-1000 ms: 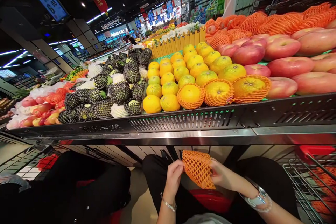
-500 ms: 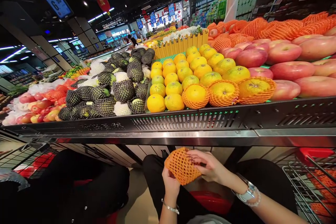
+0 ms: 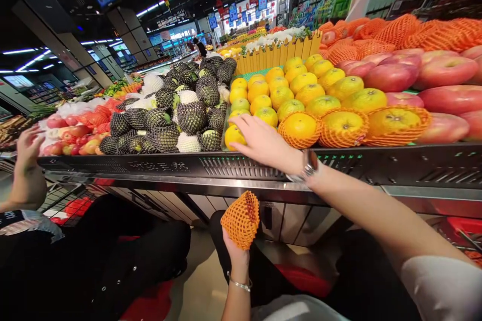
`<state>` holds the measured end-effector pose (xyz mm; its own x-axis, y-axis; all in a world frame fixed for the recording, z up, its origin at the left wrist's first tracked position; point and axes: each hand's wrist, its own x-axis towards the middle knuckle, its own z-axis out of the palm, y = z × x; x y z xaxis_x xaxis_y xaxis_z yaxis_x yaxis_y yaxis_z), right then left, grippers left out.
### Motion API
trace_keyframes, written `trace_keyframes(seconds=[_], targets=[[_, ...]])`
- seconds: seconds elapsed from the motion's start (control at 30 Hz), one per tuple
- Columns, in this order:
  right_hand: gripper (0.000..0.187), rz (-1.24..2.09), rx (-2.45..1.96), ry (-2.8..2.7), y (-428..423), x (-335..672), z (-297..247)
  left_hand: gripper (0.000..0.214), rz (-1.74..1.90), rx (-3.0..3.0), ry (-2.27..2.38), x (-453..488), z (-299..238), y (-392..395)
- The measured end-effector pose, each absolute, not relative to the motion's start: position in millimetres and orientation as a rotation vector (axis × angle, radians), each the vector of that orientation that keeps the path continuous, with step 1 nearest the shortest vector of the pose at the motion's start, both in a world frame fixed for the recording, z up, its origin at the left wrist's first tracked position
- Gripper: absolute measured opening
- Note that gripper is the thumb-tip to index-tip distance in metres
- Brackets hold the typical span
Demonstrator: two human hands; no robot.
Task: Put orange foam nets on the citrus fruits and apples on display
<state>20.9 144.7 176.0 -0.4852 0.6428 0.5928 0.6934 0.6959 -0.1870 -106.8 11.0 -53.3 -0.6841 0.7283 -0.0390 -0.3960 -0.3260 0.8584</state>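
Observation:
My left hand (image 3: 236,253) holds up an orange foam net sleeve (image 3: 241,219) in front of the display, its opening facing up and to the right. The sleeve looks hollow. My right hand (image 3: 259,141) reaches over the front edge, thumb and fingers around a yellow-orange orange (image 3: 234,136) at the front left corner of the orange rows. Part of that fruit is hidden under the hand. To its right, several oranges along the front, such as this netted orange (image 3: 300,129), sit in the same kind of sleeve.
Black-netted fruit (image 3: 191,118) is piled left of the oranges, large red apples (image 3: 450,72) to the right. A black slatted rail (image 3: 339,163) runs along the front. Another person's hand (image 3: 28,150) is raised at far left, above a wire cart (image 3: 56,200).
My right hand has left the net sleeve and moved up and forward to the front left orange. My left hand keeps the sleeve. Another person's hand has appeared at left.

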Motion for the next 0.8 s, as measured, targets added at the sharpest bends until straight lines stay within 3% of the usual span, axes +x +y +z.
trace_keyframes(seconds=[0.13, 0.27, 0.43, 0.63, 0.8], targets=[[0.058, -0.124, -1.4, -2.422, 178.9, -8.4, 181.7, 0.037, 2.102, 0.412, 1.187, -112.7, -51.9, 7.4], [0.06, -0.119, -1.482, -2.398, 186.7, -14.0, 171.4, 0.04, 2.055, 0.424, 1.084, -118.2, -43.4, 8.1], [0.057, -0.142, -1.227, -2.243, 183.2, -3.5, 163.0, 0.035, 2.025, 0.602, 1.029, -130.1, -33.4, 14.3], [0.06, 0.082, -0.72, -1.762, 147.5, 32.8, 144.7, 0.035, 2.128, 0.762, 1.132, -125.2, -26.9, 29.6], [0.064, 0.207, -0.554, -1.705, 107.2, 65.9, 106.6, 0.04, 1.997, 0.773, 1.153, -106.4, -17.5, 28.8]])
